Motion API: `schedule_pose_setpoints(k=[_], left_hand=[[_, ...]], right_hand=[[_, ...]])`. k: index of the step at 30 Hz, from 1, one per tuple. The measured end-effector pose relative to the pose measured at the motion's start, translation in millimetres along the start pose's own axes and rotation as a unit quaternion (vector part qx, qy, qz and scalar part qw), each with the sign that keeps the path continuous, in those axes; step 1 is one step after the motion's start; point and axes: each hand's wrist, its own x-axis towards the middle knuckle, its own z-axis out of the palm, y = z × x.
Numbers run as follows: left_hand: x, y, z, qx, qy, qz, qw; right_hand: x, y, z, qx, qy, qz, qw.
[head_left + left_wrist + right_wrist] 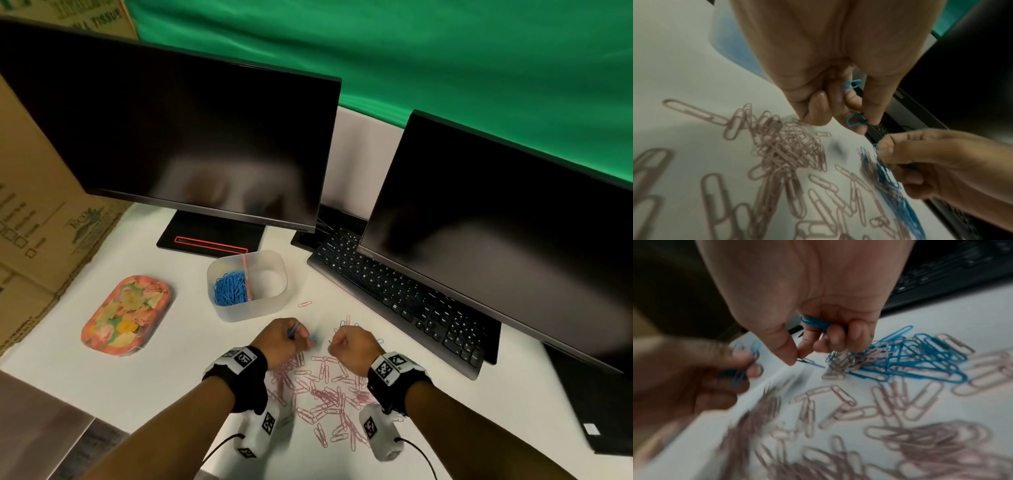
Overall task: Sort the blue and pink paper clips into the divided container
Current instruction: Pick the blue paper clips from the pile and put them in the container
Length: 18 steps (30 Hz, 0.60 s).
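A translucent divided container stands behind my hands; its left half holds a heap of blue clips, its right half looks bare. My left hand is curled and holds several blue paper clips between its fingers. My right hand is also curled, with blue clips bunched in its fingers. Under the right hand lies a small tangle of blue clips mixed with pink ones. A wide scatter of pink clips covers the white desk between my wrists.
A floral tray lies left of the container. A black keyboard and two dark monitors stand behind and to the right. A cardboard box fills the left side. One stray pink clip lies near the container.
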Motion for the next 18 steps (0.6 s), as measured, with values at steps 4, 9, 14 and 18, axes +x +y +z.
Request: schedule_pose_setpoints(k=[4,9,14,18], left_hand=[[-2.1,5.3,-7.0,-0.085,-0.009,-0.038,0.996],[-9.1,15.2,-11.8,-0.242,-0.012,-0.082,0.967],[-19.3,24.5,-30.8,-0.374,-0.010,-0.075,0.924],[-26.4,30.1,-59.5,-0.427,0.021,-0.064,0.902]], right_hand=[[-6.2,-6.4,-14.4,0.281,-0.040,0.071,0.956],[-14.9,-17.7,-19.3,0.458,-0.075,0.064,0.884],[-13.9,-47.0,-13.0,0.521,-0.090,0.060,0.847],[-7.1,-86.7,-6.4,0.511,-0.116,0.051,0.850]])
